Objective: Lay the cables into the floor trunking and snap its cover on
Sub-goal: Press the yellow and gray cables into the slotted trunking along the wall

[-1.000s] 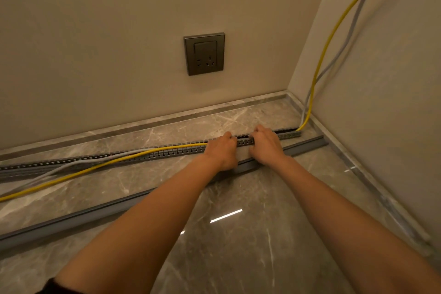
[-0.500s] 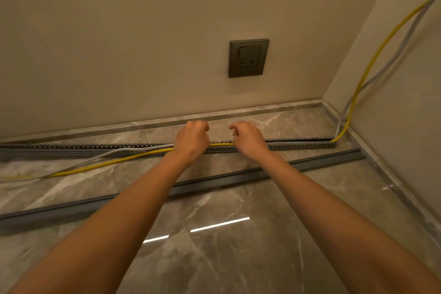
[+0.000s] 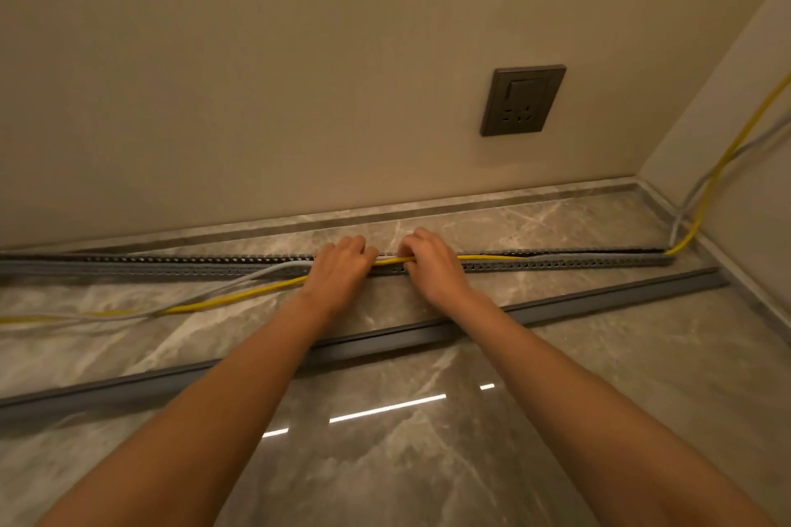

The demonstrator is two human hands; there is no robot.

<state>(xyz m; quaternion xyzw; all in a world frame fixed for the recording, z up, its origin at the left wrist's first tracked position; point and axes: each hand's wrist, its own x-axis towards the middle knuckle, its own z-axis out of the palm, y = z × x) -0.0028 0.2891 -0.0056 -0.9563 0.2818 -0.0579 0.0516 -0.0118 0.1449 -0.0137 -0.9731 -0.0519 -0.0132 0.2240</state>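
Down in a beige-walled corner, glossy marble floor (image 3: 428, 462) carries slotted trunking (image 3: 171, 267) below a dark socket (image 3: 523, 100); left hand (image 3: 338, 270) and right hand (image 3: 432, 265) curl round the yellow cable (image 3: 239, 299).

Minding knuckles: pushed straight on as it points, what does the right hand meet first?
The right hand would likely meet the trunking's far slotted side first; depth is unclear.

Left hand (image 3: 338, 274) and right hand (image 3: 432, 270) curl over the trunking (image 3: 171, 267), hiding fingertips and part of the yellow cable (image 3: 239, 297); grip cannot be confirmed. Trunking, cover (image 3: 599, 300), yellow cable and grey cable (image 3: 246, 279) run off the left edge.
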